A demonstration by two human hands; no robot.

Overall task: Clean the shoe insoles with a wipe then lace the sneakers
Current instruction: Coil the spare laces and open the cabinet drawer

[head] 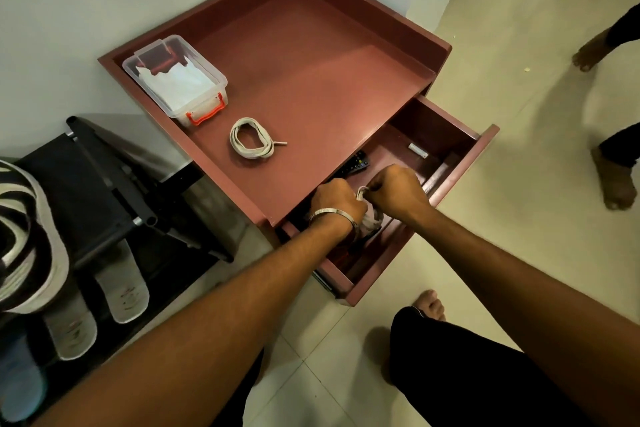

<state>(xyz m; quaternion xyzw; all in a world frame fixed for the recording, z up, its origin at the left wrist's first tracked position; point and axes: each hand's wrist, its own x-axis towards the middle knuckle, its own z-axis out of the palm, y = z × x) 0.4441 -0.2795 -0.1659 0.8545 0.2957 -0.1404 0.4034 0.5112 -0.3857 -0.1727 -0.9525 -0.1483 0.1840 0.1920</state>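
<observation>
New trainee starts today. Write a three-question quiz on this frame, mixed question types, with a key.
1. True or false: the coiled beige shoelace lies inside the clear plastic box with orange handles.
2. Where are the left hand and right hand? A) over the open maroon drawer B) on the black shoe rack
3. Fill in: both hands' fingers pinch a pale ____.

Key: 1 false, it lies on the tabletop beside the box; 2 A; 3 lace.

Maroon rimmed table (311,87) with clear wipe box (175,80), coiled shoelace (251,139)
</observation>
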